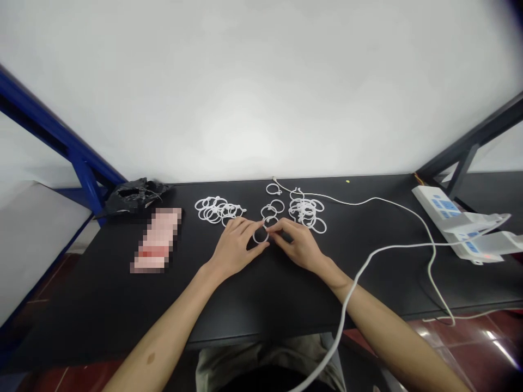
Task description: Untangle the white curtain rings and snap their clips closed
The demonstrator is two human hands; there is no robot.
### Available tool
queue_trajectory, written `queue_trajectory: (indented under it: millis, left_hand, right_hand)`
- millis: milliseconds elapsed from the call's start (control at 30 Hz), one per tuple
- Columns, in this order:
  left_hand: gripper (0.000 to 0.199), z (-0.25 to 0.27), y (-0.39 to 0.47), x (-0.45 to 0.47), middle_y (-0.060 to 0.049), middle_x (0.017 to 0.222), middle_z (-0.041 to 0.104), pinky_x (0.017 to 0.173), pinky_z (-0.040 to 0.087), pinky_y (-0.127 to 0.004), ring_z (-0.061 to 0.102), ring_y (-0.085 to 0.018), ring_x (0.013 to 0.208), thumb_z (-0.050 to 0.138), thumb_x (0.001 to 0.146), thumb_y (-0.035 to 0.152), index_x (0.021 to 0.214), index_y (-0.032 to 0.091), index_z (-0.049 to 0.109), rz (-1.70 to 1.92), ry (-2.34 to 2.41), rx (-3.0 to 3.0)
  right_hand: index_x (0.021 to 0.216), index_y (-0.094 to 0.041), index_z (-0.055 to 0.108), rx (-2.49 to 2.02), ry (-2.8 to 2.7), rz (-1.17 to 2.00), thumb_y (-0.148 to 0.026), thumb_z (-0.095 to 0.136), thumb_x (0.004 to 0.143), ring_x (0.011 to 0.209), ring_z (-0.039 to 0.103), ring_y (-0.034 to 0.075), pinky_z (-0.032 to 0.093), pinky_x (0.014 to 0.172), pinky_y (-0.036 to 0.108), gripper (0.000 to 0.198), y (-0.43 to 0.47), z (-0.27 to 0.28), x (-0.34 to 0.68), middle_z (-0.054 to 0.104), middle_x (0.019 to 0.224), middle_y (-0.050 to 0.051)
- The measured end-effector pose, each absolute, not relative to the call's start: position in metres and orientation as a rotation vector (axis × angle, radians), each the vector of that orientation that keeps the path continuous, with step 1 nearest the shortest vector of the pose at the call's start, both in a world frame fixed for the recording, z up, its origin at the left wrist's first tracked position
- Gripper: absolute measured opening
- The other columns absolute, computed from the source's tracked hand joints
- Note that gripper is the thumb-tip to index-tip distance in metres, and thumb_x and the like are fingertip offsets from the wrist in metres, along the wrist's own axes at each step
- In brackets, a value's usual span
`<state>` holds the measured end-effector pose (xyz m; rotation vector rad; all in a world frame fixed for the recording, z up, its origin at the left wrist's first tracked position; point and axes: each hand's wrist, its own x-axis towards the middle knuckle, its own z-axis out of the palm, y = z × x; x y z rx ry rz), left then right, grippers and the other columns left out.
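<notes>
Between my hands is a white plastic ring point(260, 242) that looks like a shower curtain ring. My left hand point(233, 246) has its fingers and thumb curved around the ring's left and lower side. From the right, my right hand point(301, 246) pinches the ring's upper right edge between thumb and fingertips. Just beyond the fingers lie a few loose white rings point(278, 206). A pile of similar rings point(213, 210) is to the left, and another pile point(305, 210) to the right; small clasps show on some of them.
A black plastic bag point(139, 195) and a pixelated pink item point(157, 239) are on the left of the black table point(253, 305). On the right is a white power strip point(441, 209) with plugs. A white cable point(370, 256) crosses in front of my right forearm.
</notes>
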<state>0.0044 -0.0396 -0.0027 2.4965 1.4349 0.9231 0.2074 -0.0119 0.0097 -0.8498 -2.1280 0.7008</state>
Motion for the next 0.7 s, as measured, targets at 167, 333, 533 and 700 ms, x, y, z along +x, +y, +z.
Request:
queue_trajectory:
  millis: [167, 333, 533, 700]
  left_hand:
    - [0.037, 0.0, -0.039, 0.004, -0.007, 0.107, 0.067, 0.095, 0.044, -0.043, 0.056, -0.024, 0.103, 0.06, 0.09, 0.039, 0.122, 0.019, 0.057, 0.974, 1.471, 2.485]
    - [0.036, 0.0, -0.028, -0.013, -0.01, 0.116, 0.063, 0.096, 0.044, -0.047, 0.052, -0.029, 0.109, 0.056, 0.091, 0.033, 0.125, 0.018, 0.057, 1.031, 1.875, 2.371]
    - [0.04, -0.01, -0.014, -0.044, -0.014, 0.117, 0.062, 0.086, 0.046, -0.054, 0.05, -0.036, 0.106, 0.055, 0.087, 0.03, 0.125, 0.018, 0.059, 1.016, 2.273, 2.186]
    - [0.043, -0.013, -0.011, -0.049, -0.015, 0.124, 0.06, 0.086, 0.046, -0.055, 0.049, -0.038, 0.109, 0.053, 0.087, 0.029, 0.129, 0.017, 0.057, 0.971, 2.271, 2.129]
  right_hand:
    - [0.109, -0.024, 0.061, -0.878, -2.133, 0.665, -0.023, 0.051, 0.096, 0.085, 0.064, 0.015, 0.053, 0.078, 0.03, 0.016, -0.012, 0.006, 0.205, 0.066, 0.096, 0.003]
    - [0.125, -0.023, 0.053, -1.054, -2.229, 0.401, -0.026, 0.057, 0.093, 0.098, 0.06, 0.022, 0.053, 0.087, 0.041, 0.033, -0.007, 0.001, 0.208, 0.06, 0.108, 0.009]
    - [0.11, -0.02, 0.063, -1.15, -2.295, 0.126, -0.03, 0.059, 0.09, 0.095, 0.056, 0.027, 0.051, 0.085, 0.045, 0.022, -0.005, 0.001, 0.212, 0.058, 0.101, 0.011]
    - [0.108, -0.02, 0.063, -1.239, -2.359, 0.151, -0.025, 0.061, 0.088, 0.092, 0.057, 0.026, 0.053, 0.081, 0.042, 0.02, -0.005, -0.001, 0.213, 0.056, 0.1, 0.01]
